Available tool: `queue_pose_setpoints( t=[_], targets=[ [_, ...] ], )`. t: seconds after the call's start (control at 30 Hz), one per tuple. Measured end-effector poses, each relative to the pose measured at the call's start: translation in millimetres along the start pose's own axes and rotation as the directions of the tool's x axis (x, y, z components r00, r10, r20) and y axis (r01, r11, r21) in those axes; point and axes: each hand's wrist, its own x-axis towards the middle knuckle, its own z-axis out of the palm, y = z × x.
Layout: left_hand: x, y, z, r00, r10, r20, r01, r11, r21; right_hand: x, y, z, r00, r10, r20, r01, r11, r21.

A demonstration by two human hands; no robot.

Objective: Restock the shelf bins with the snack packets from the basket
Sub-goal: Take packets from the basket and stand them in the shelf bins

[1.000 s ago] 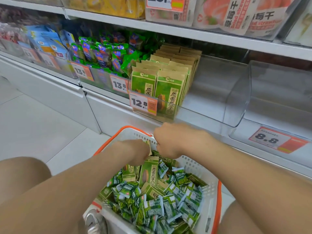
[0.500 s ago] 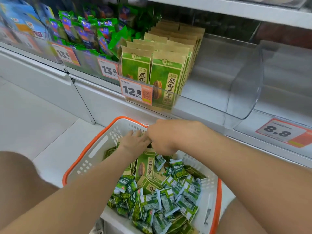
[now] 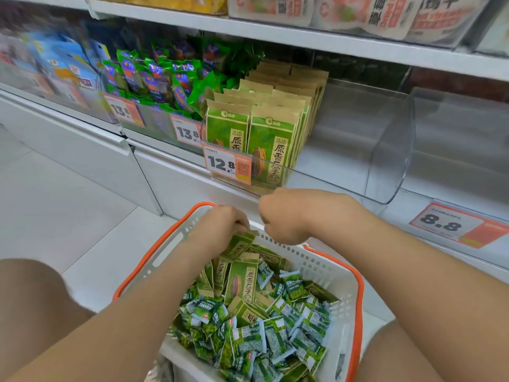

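Just above the far rim of the white perforated plastic basket with the orange rim [image 3: 325, 267], the clear curved plastic shelf bin [image 3: 385, 150] holds upright rows of tan-and-green paper packets [image 3: 271, 150] only at its left end. The rest of it is bare, so there looks to be room for more.

Half a second ago both hands were pressed together at the far rim of the basket. Now they have parted. The left hand [image 3: 220, 227], just inside that rim, has its fingers curled over the top edge of one flat tan-and-green sunflower-seed packet [image 3: 239, 245] and has its upper end tipped up off the heap. The pick has probably begun and the carry to the bin has not.

The right hand [image 3: 294, 216] hovers over the far rim with its fingers curled. I cannot tell whether they hold anything.

The packet's long axis slants. Its tan top end points up towards the far rim, and its bottom end points down into the middle of the basket, among the small green-and-white sachets [image 3: 261, 340].
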Motion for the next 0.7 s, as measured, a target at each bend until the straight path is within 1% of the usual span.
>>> queue_pose_setpoints(
  t=[0.1, 0.17, 0.27, 0.3, 0.33, 0.4, 0.43, 0.5, 0.57, 0.63, 0.7],
  targets=[
    [-10, 18, -29, 0.989, 0.016, -0.145, -0.050, 0.971, -0.235, -10, 7, -6, 0.996, 0.031, -0.088, -0.029, 0.999, 0.030],
    [-18, 34, -50, 0.988, 0.007, -0.153, -0.067, 0.917, -0.393, -18, 10, -10, 0.988, 0.050, -0.145, -0.040, 0.997, 0.065],
    [-30, 59, -82, 0.990, -0.019, -0.140, -0.075, 0.767, -0.637, -32, 13, -18, 0.976, 0.078, -0.202, -0.041, 0.983, 0.182],
    [-35, 67, -91, 0.987, -0.036, -0.158, -0.087, 0.704, -0.705, -37, 15, -21, 0.969, 0.093, -0.229, -0.036, 0.970, 0.242],
    [-39, 74, -98, 0.979, -0.065, -0.192, -0.107, 0.641, -0.760, -41, 17, -25, 0.960, 0.122, -0.254, -0.029, 0.939, 0.342],
    [-43, 84, -109, 0.953, -0.141, -0.267, -0.151, 0.544, -0.825, -49, 22, -31, 0.933, 0.195, -0.303, 0.006, 0.832, 0.555],
    [-44, 86, -112, 0.947, -0.160, -0.278, -0.164, 0.503, -0.849, -51, 26, -34, 0.912, 0.242, -0.332, 0.018, 0.784, 0.621],
    [-46, 92, -118, 0.964, -0.128, -0.234, -0.158, 0.432, -0.888, -53, 36, -36, 0.850, 0.326, -0.414, 0.044, 0.739, 0.673],
    [-48, 98, -120, 0.985, -0.058, -0.161, -0.122, 0.417, -0.900, -53, 43, -34, 0.785, 0.395, -0.477, 0.098, 0.682, 0.725],
    [-49, 102, -121, 0.988, -0.057, -0.142, -0.108, 0.397, -0.911, -54, 47, -31, 0.761, 0.427, -0.488, 0.169, 0.596, 0.785],
    [-48, 105, -122, 0.979, -0.120, -0.168, -0.116, 0.354, -0.928, -55, 48, -29, 0.764, 0.415, -0.494, 0.218, 0.554, 0.803]
  ],
)
